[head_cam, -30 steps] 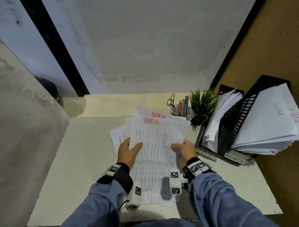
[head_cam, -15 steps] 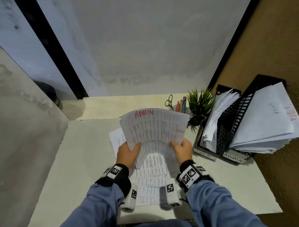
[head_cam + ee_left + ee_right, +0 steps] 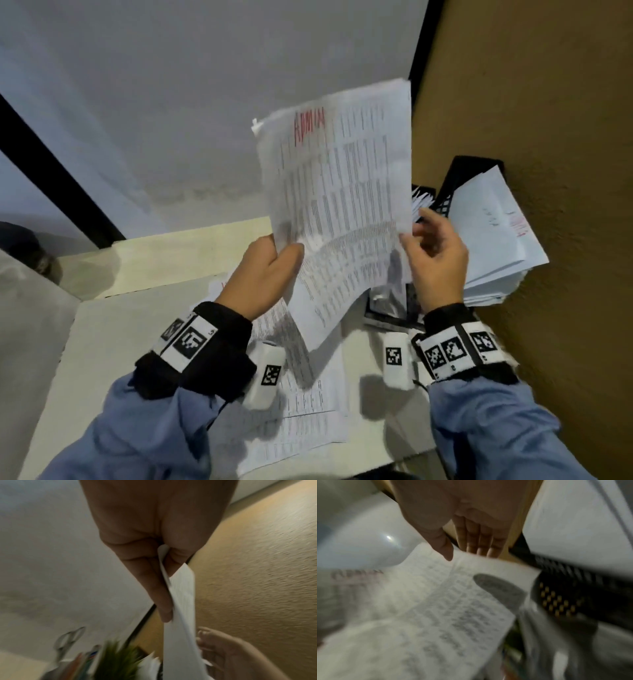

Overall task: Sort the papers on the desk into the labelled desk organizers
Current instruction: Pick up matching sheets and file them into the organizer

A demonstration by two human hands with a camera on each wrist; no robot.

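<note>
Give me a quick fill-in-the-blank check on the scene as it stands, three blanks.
1. The red word on the raised sheet reads ____.
2. The left hand ____ the sheet's lower left edge.
3. More printed papers lie flat on the ____, below both hands.

Missing words: ADMIN; pinches; desk

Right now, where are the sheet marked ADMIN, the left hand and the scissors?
ADMIN sheet (image 3: 342,192): head view, middle of its printed face.
Left hand (image 3: 263,274): head view, back of the hand.
Scissors (image 3: 68,639): left wrist view, blurred handles.
</note>
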